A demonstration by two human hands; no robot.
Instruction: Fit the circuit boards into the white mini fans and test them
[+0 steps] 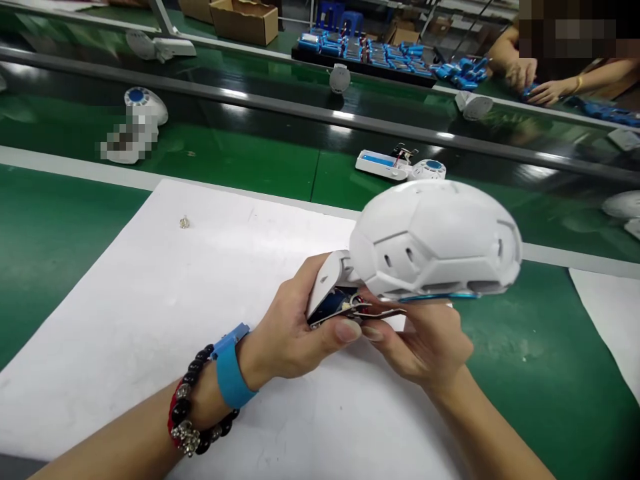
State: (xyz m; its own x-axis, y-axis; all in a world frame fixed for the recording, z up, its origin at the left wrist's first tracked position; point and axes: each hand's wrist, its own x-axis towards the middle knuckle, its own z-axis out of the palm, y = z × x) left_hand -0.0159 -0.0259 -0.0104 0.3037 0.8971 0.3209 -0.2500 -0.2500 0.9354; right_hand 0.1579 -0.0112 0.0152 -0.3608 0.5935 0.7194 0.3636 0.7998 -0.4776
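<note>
I hold a white plastic device with a domed, panelled head (434,237) above a white sheet (165,313) on the green bench. My left hand (295,333) is closed round its open handle part (327,287), where a blue board and red wires show. My right hand (425,343) grips the device from below, near a blue rim under the dome. The left wrist wears a blue strap (231,370) and a bead bracelet.
A small screw (185,222) lies on the sheet. Similar white devices (400,167) sit on the conveyor belt (250,127) beyond. Across it, another person's hands (537,83) work among blue parts (370,52). A cardboard box (245,20) stands at the back.
</note>
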